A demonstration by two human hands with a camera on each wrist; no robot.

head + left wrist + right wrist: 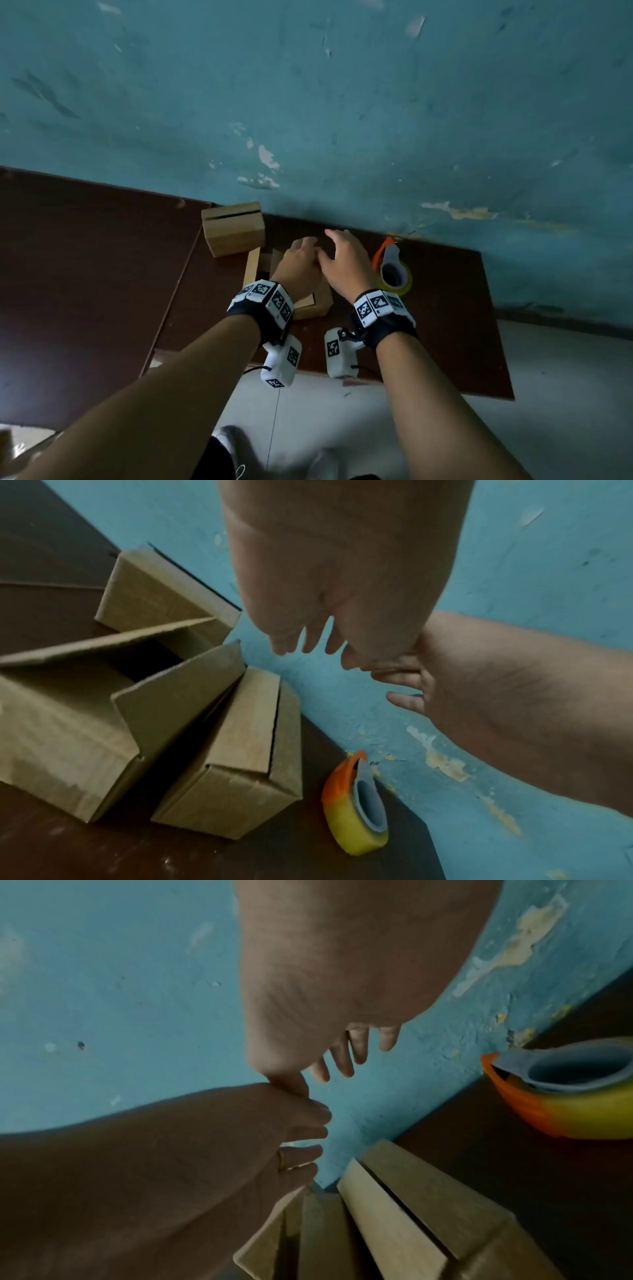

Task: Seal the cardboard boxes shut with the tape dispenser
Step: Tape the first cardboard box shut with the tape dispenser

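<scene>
tape dispenser [394, 270] lies on table right of both hands' fingers [334, 236], untouched.

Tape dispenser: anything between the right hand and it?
Nothing visible. The orange-and-yellow tape dispenser stands on the dark brown table by the blue wall, just right of the right hand. The hand is open above the closed cardboard box; only bare tabletop separates box and dispenser.
</scene>
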